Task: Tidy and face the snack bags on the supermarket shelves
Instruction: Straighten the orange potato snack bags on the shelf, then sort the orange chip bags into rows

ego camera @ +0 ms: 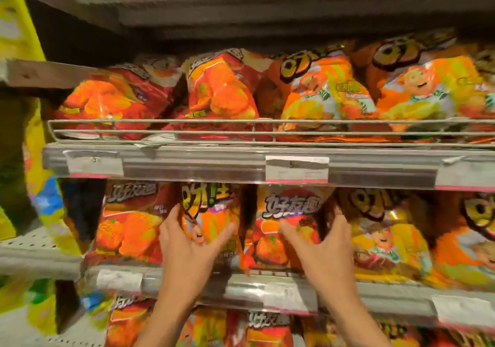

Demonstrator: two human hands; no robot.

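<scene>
A person's two bare hands reach into the middle shelf [267,287] of a supermarket snack display, seen from a head camera looking at the shelving. The left hand [187,242] cups a narrow orange snack bag [207,212] standing at the shelf's front edge: its thumb lies on the bag's left side and its fingers spread over the lower front, so it is grasping the bag loosely rather than squeezing. The right hand [321,245] takes the neighbouring red snack bag [284,226], just to the right of the first; its thumb rests on the bag's front and its fingers curl behind the right edge, between that bag and an orange bag with a cartoon face [385,242]. Both held bags stand upright, touching each other, a little left of the shelf's centre. These bags look air-filled and very light, with glossy, crinkly film that is likely slippery and yields under pressure; the crisps inside would probably crush easily. A sensible hold is by the side seams or the top seal, with flat fingers, nudging rather than pinching. The picture is blurred, so whether the right fingers truly grip or only touch the edge is uncertain. Above, the upper shelf [241,159] carries similar bags leaning back behind a wire rail [187,127], and white price labels [296,168] sit on its front edge
</scene>
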